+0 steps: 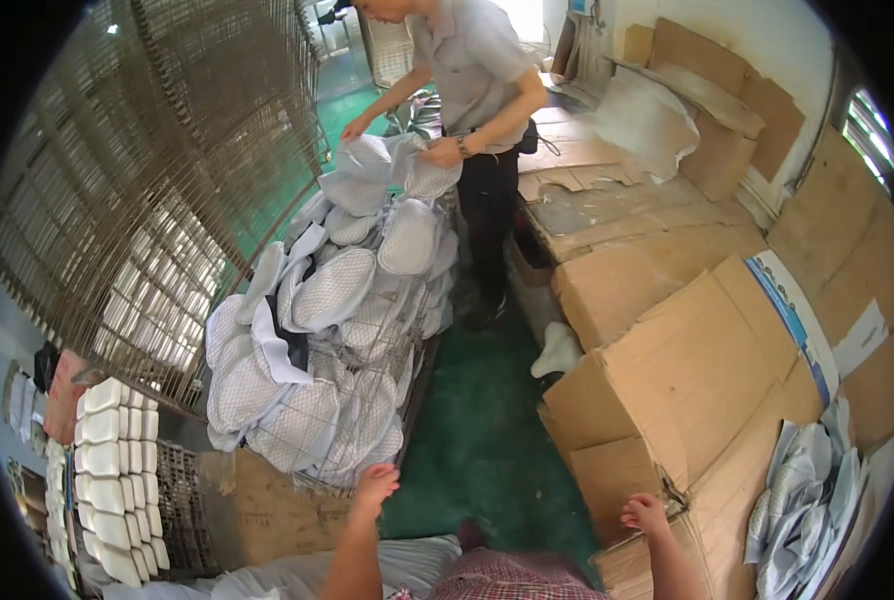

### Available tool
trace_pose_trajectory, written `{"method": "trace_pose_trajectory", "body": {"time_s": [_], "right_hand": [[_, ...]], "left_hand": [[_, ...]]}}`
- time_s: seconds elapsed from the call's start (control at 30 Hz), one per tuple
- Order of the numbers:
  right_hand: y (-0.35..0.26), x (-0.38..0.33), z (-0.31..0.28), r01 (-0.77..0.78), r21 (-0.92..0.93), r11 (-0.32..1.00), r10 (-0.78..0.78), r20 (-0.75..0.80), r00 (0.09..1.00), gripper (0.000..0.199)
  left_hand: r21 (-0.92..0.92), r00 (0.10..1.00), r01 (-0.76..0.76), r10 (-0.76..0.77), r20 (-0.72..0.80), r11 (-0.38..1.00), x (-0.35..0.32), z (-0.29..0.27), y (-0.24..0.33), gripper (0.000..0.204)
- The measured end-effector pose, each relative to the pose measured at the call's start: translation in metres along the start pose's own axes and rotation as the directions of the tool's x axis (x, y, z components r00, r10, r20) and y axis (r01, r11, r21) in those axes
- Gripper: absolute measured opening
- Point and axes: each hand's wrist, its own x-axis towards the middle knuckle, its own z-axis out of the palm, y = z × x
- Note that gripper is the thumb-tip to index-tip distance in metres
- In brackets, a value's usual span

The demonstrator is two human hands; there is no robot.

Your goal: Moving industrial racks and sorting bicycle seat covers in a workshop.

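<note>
My left hand (375, 488) is by the near edge of a wire cart (407, 420), its fingers loosely bent and apart, with nothing visible in it. On the cart lies a heap of padded, oval grey-white pieces (335, 290) with a mesh pattern. My right hand (647, 512) hovers at the near left corner of a cardboard-covered bench (707, 370), fingers half curled and no object seen in it. Across the cart, another person (477, 80) in a grey shirt has both hands on padded pieces (364, 158) at the heap's far end.
A tall wire rack (117, 190) stands along the left. Stacked white moulded blocks (117, 470) are at the lower left. Crumpled grey pieces (797, 490) lie on the bench's right side. A white saddle-shaped piece (559, 350) sits beside the bench, next to the green floor (492, 420).
</note>
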Motion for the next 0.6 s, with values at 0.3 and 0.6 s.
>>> {"method": "trace_pose_trajectory", "body": {"time_s": [0.3,0.6], "right_hand": [[0.075,-0.068,-0.076,0.174,0.08,0.981,-0.189,0.25,0.95,0.02],[0.091,-0.102,-0.157,0.336,-0.011,0.942,-0.325,0.224,0.919,0.018]], "left_hand": [[0.106,0.957,-0.172,0.141,0.252,0.979,-0.129,0.211,-0.013,0.025],[-0.594,-0.145,-0.737,0.782,0.607,0.324,-0.413,0.295,0.145,0.012]]}}
